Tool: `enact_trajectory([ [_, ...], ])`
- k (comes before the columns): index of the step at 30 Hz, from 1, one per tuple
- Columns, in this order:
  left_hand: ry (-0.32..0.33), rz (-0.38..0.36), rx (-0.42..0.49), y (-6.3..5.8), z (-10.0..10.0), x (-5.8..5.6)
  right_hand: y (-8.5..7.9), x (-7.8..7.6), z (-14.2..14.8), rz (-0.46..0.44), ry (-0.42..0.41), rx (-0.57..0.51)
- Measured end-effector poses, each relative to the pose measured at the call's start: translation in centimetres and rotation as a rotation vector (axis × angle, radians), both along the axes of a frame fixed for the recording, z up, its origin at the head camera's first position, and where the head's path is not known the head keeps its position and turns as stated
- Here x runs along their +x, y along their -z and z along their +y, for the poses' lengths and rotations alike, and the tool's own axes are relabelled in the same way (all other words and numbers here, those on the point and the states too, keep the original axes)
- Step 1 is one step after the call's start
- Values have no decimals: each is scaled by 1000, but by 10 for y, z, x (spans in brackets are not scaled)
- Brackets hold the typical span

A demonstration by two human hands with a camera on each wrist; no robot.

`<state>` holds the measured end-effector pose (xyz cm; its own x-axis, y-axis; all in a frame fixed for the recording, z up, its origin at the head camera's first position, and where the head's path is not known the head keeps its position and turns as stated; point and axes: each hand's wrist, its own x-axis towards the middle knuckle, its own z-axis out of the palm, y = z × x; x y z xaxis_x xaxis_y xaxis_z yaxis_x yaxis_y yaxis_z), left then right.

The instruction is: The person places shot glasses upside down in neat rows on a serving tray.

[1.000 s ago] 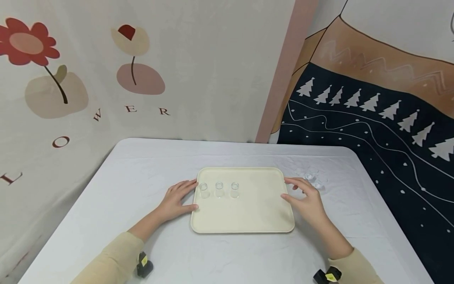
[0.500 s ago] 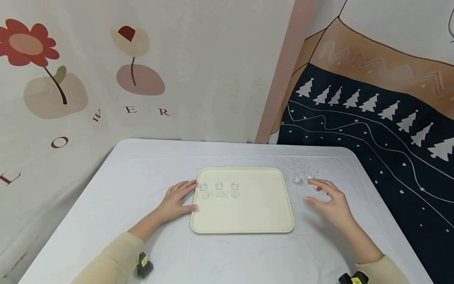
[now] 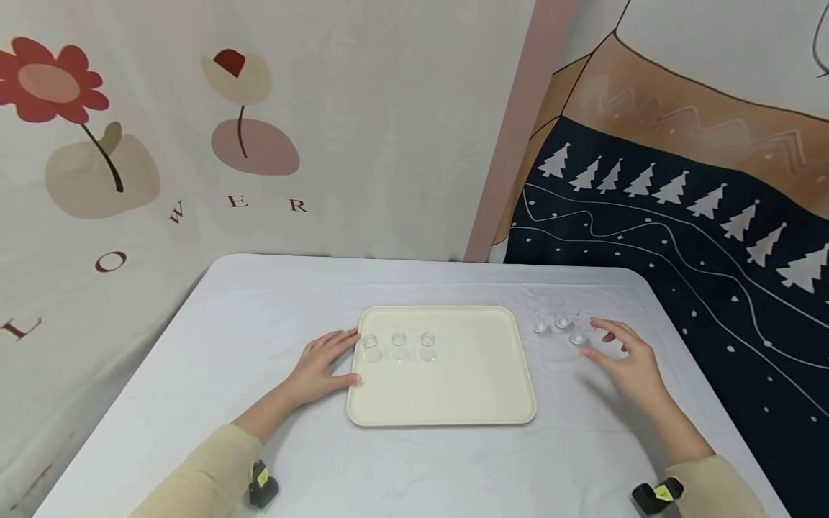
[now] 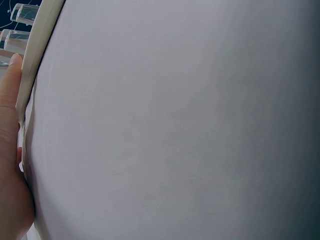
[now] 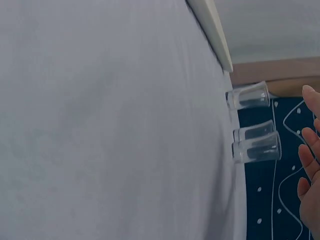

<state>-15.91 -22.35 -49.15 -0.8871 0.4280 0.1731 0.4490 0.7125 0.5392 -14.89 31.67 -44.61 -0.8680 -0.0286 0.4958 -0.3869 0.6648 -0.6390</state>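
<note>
A cream rectangular tray (image 3: pixel 466 388) lies on the white table. Three small clear glasses stand in a row on its left part and look mouth-down: a left glass (image 3: pixel 370 348), a middle one (image 3: pixel 399 347) and a right one (image 3: pixel 427 347). My left hand (image 3: pixel 320 370) rests against the tray's left edge, fingers and thumb spread and touching it. To the right of the tray, three more clear glasses (image 5: pixel 257 147) stand upright, close together. My right hand (image 3: pixel 628 363) hovers just right of the nearest of these glasses (image 3: pixel 578 338), thumb and fingers apart, holding nothing.
White cloth covers the table (image 3: pixel 453 467). Behind it hangs a pale curtain (image 3: pixel 388 144) with flower prints, and at the right a dark cloth (image 3: pixel 648 252) with white trees. Each wrist wears a black camera (image 3: pixel 263 485).
My right hand has left the tray's right edge and moved right, past the upright glasses, to their far side. My left hand and the tray stay in place.
</note>
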Motion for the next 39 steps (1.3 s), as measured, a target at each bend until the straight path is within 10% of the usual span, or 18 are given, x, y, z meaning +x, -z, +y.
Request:
enact_trajectory([
  [39, -15, -46, -5, 1, 0, 0, 38, -33, 23, -355, 25, 30],
])
